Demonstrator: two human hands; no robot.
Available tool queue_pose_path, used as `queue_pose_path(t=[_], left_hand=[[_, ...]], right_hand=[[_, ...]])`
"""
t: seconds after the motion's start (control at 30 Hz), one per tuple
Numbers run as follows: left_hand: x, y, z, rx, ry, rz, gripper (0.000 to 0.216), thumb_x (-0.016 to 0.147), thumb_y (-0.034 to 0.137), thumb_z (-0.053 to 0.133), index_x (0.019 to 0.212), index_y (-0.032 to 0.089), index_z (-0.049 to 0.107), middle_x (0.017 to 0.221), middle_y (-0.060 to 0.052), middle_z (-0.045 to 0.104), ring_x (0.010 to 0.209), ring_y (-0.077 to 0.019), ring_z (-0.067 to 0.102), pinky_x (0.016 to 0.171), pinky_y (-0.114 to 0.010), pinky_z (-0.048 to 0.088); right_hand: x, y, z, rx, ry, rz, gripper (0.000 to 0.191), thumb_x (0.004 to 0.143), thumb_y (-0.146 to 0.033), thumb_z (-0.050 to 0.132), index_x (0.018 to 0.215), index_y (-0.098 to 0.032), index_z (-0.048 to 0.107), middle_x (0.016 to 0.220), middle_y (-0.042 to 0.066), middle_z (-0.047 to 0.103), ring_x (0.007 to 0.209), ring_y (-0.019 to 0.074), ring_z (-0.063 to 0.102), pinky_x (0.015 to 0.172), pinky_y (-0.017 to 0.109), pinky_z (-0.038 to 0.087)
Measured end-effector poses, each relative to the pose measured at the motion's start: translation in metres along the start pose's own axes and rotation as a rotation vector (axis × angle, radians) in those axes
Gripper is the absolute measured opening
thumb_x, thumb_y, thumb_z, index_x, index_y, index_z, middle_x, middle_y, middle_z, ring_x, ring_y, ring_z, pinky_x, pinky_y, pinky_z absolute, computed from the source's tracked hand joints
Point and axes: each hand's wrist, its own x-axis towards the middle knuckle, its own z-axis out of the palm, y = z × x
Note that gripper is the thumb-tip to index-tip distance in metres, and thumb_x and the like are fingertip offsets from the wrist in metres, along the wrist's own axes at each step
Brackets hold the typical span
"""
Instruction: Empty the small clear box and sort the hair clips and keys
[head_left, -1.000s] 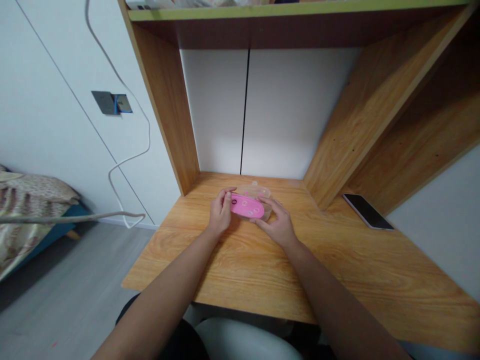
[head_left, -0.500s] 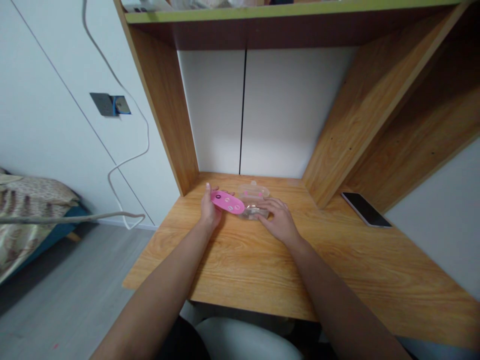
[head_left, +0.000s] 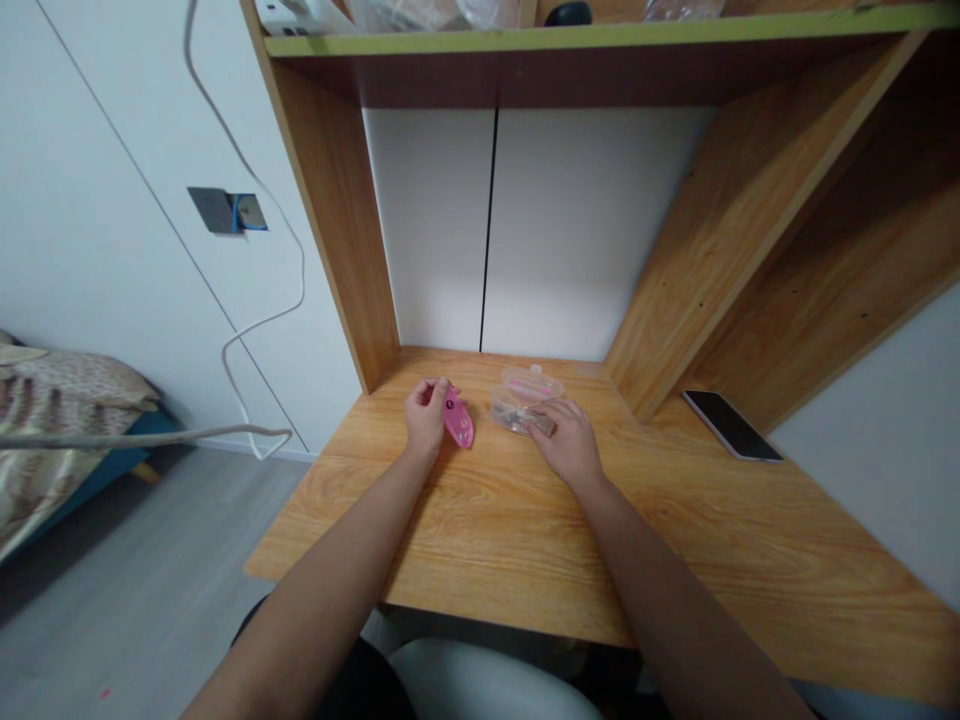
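Note:
My left hand [head_left: 424,416] holds a pink oval lid [head_left: 457,419] by its upper end; the lid rests tilted on the wooden desk [head_left: 480,530], left of a clear plastic box. That clear box [head_left: 511,410] lies open in the middle of the desk, with small brownish items inside. My right hand [head_left: 570,440] rests on the box's right side, its fingers touching the contents. A second clear plastic piece with pink clips [head_left: 532,382] lies just behind the box.
A black phone [head_left: 731,425] lies on the desk at the right, by the slanted wooden side panel. A shelf [head_left: 600,35] with bags and small things runs overhead. Left of the desk, a white cable [head_left: 255,320] hangs from a wall socket; a bed stands at far left.
My left hand has lifted the pink lid off the clear box and set it down to the left. My right hand has stayed on the box.

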Motion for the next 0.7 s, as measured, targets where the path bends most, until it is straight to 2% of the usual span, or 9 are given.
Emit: queue_pose_path(t=[0.2,0.53,0.7], left_hand=[[-0.007,-0.002,0.002,0.084,-0.056,0.04,0.041,0.079,0.055,0.074,0.083,0.015,0.065,0.076,-0.003,0.068,0.06,-0.0147,0.067,0.055,-0.025,0.054],[-0.017,0.002,0.004,0.162,-0.209,0.102,0.044,0.081,0.059,0.071,0.093,0.016,0.073,0.088,-0.009,0.072,0.075,-0.0204,0.07,0.069,-0.031,0.055],[-0.026,0.016,0.006,0.224,-0.254,0.149,0.021,0.076,0.038,0.08,0.084,0.019,0.078,0.085,-0.009,0.072,0.086,-0.0239,0.068,0.085,-0.034,0.051]], right_hand=[[0.0,0.002,0.002,0.009,-0.002,0.003,0.017,0.085,-0.032,0.07,0.099,-0.025,0.075,0.108,0.006,0.076,0.108,0.0281,0.063,0.097,0.046,0.048],[0.0,0.0,0.001,0.024,0.005,0.009,0.016,0.086,-0.033,0.069,0.098,-0.024,0.075,0.108,0.006,0.076,0.108,0.0284,0.063,0.097,0.047,0.049],[0.0,-0.001,0.001,0.039,0.0,-0.002,0.017,0.088,-0.034,0.067,0.099,-0.025,0.075,0.107,0.007,0.075,0.108,0.0284,0.063,0.097,0.046,0.049]])
